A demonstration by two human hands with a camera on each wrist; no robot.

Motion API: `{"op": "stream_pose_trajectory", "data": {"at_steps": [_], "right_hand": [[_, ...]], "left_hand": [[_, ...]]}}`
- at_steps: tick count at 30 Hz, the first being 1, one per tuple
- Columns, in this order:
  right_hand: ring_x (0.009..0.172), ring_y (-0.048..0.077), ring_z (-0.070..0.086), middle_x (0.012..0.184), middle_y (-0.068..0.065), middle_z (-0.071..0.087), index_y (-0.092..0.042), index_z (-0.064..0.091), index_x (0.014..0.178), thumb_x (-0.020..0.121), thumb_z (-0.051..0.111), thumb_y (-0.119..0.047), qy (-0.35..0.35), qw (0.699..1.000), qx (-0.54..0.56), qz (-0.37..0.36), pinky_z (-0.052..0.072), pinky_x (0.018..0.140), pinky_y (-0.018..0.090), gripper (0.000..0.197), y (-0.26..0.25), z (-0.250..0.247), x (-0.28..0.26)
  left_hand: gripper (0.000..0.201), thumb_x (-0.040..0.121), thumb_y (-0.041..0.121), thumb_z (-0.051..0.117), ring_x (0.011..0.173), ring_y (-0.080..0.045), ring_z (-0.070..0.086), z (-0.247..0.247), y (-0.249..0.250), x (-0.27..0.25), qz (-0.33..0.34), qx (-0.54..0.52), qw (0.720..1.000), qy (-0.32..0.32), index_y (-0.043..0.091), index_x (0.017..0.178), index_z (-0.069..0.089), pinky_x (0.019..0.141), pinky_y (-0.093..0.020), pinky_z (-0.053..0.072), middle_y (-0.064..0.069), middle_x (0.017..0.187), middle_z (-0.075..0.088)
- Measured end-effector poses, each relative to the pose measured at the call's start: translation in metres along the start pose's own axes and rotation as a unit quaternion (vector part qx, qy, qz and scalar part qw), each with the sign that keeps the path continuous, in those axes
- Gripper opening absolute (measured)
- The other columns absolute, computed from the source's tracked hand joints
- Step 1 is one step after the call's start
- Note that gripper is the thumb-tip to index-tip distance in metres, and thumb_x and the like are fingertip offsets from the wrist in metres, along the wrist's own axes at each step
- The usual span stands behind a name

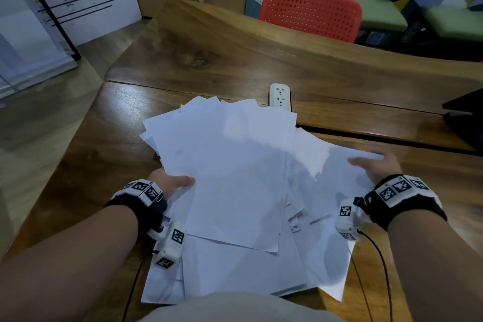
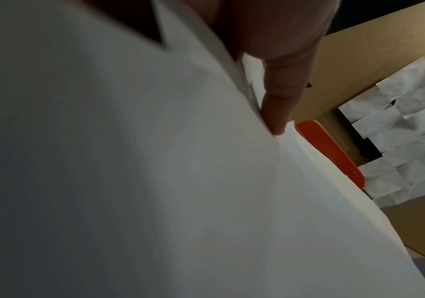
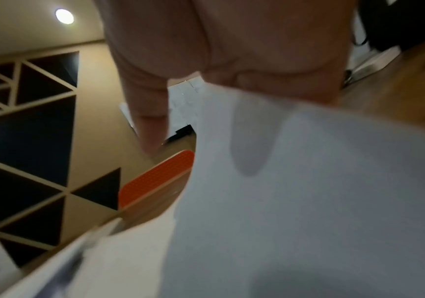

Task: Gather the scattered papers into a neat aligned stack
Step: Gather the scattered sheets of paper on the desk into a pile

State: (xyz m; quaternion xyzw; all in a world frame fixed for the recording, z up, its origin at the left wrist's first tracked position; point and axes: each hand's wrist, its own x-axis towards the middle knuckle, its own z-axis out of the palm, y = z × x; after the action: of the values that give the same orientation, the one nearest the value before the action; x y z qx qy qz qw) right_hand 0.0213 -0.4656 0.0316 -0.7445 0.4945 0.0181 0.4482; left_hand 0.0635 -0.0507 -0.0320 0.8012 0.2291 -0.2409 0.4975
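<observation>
A loose, fanned pile of white papers [image 1: 235, 170] lies on the wooden desk [image 1: 86, 165] in front of me, its sheets skewed at different angles. My left hand [image 1: 180, 183] grips the pile's left edge, thumb on top and fingers hidden beneath. In the left wrist view that thumb [image 2: 277, 113] presses on the papers [image 2: 155, 181]. My right hand [image 1: 371, 165] holds the right edge of the sheets, thumb lying on top. In the right wrist view a sheet [image 3: 308, 201] runs between the thumb [image 3: 152, 125] and the fingers, which show through it as a shadow.
A white power strip [image 1: 280, 95] sits just behind the pile, at a raised wooden partition [image 1: 261, 42]. Beyond that stands a red perforated chair [image 1: 311, 13]. A dark object [image 1: 465, 117] is at the desk's right edge. The desk's left edge drops to the floor.
</observation>
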Motion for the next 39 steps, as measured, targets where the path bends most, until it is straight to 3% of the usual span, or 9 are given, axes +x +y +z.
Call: {"op": "stream_pose_trajectory", "data": {"at_steps": [4, 8, 13, 16, 19, 24, 31, 36, 39], "right_hand": [[0.094, 0.045, 0.062, 0.105, 0.026, 0.064, 0.005, 0.056, 0.120, 0.070, 0.074, -0.008, 0.001, 0.994, -0.068, 0.091, 0.051, 0.087, 0.056, 0.055, 0.026, 0.001, 0.002], [0.099, 0.033, 0.058, 0.115, 0.016, 0.063, -0.003, 0.059, 0.120, 0.087, 0.063, -0.009, 0.011, 1.000, 0.007, 0.014, 0.046, 0.091, 0.039, 0.034, 0.034, 0.011, -0.011], [0.113, 0.039, 0.055, 0.127, 0.023, 0.057, 0.004, 0.049, 0.128, 0.092, 0.055, -0.028, -0.022, 0.996, -0.084, 0.018, 0.043, 0.093, 0.042, 0.048, 0.017, 0.033, -0.025], [0.098, 0.039, 0.063, 0.113, 0.022, 0.064, 0.003, 0.055, 0.119, 0.070, 0.078, -0.032, -0.084, 0.991, -0.105, 0.017, 0.052, 0.088, 0.047, 0.064, 0.010, 0.051, -0.027], [0.089, 0.042, 0.065, 0.102, 0.024, 0.066, 0.003, 0.056, 0.111, 0.058, 0.087, -0.021, -0.129, 0.984, -0.116, 0.041, 0.052, 0.083, 0.057, 0.065, 0.006, 0.060, -0.029], [0.095, 0.038, 0.061, 0.115, 0.023, 0.062, 0.007, 0.049, 0.125, 0.070, 0.080, -0.021, -0.102, 0.978, -0.180, 0.041, 0.052, 0.086, 0.044, 0.070, -0.003, 0.061, -0.031], [0.085, 0.032, 0.057, 0.096, 0.017, 0.058, 0.006, 0.055, 0.116, 0.086, 0.063, -0.029, -0.034, 0.986, -0.166, 0.005, 0.049, 0.077, 0.036, 0.048, -0.016, 0.058, -0.032], [0.118, 0.037, 0.053, 0.131, 0.020, 0.054, -0.006, 0.053, 0.127, 0.087, 0.059, -0.027, -0.009, 0.982, -0.188, 0.008, 0.046, 0.098, 0.046, 0.045, -0.004, 0.039, -0.019], [0.124, 0.038, 0.050, 0.138, 0.020, 0.050, 0.000, 0.048, 0.131, 0.086, 0.063, -0.020, -0.020, 0.995, -0.089, 0.043, 0.044, 0.098, 0.044, 0.052, 0.002, 0.029, -0.011]], "left_hand": [[0.033, 0.072, 0.018, 0.078, 0.090, -0.029, 0.059, 0.000, 0.001, 0.000, 0.001, 0.008, 1.000, 0.000, 0.006, 0.098, 0.062, 0.084, -0.034, 0.044, -0.011, 0.097, 0.064], [0.033, 0.073, 0.017, 0.076, 0.087, -0.027, 0.057, 0.000, 0.001, -0.001, 0.002, 0.013, 1.000, -0.001, 0.005, 0.101, 0.063, 0.081, -0.032, 0.041, -0.010, 0.096, 0.062], [0.047, 0.068, 0.021, 0.080, 0.093, -0.030, 0.060, -0.001, 0.000, 0.001, -0.016, 0.014, 1.000, 0.011, 0.002, 0.106, 0.062, 0.089, -0.037, 0.046, -0.010, 0.101, 0.065], [0.044, 0.068, 0.021, 0.081, 0.092, -0.031, 0.061, -0.001, 0.001, 0.000, -0.016, 0.014, 1.000, 0.009, 0.002, 0.102, 0.063, 0.086, -0.037, 0.047, -0.012, 0.100, 0.066], [0.039, 0.071, 0.018, 0.078, 0.090, -0.029, 0.059, -0.001, 0.001, -0.002, -0.009, 0.008, 1.000, 0.001, 0.003, 0.103, 0.062, 0.083, -0.034, 0.044, -0.011, 0.097, 0.064], [0.031, 0.072, 0.021, 0.077, 0.088, -0.028, 0.058, -0.002, 0.002, -0.003, 0.000, 0.016, 1.000, -0.007, 0.008, 0.096, 0.062, 0.082, -0.033, 0.043, -0.011, 0.096, 0.064], [0.043, 0.073, 0.016, 0.076, 0.100, -0.032, 0.061, 0.001, 0.002, -0.005, 0.015, 0.010, 1.000, 0.014, 0.000, 0.110, 0.063, 0.085, -0.031, 0.043, -0.016, 0.112, 0.066], [0.041, 0.074, 0.014, 0.075, 0.093, -0.027, 0.058, 0.001, 0.002, -0.005, 0.020, 0.004, 1.000, 0.011, 0.000, 0.110, 0.062, 0.083, -0.031, 0.042, -0.015, 0.110, 0.065], [0.038, 0.074, 0.015, 0.076, 0.096, -0.029, 0.060, 0.000, 0.001, -0.003, 0.021, -0.007, 1.000, 0.001, 0.001, 0.107, 0.063, 0.086, -0.033, 0.044, -0.015, 0.109, 0.066]]}}
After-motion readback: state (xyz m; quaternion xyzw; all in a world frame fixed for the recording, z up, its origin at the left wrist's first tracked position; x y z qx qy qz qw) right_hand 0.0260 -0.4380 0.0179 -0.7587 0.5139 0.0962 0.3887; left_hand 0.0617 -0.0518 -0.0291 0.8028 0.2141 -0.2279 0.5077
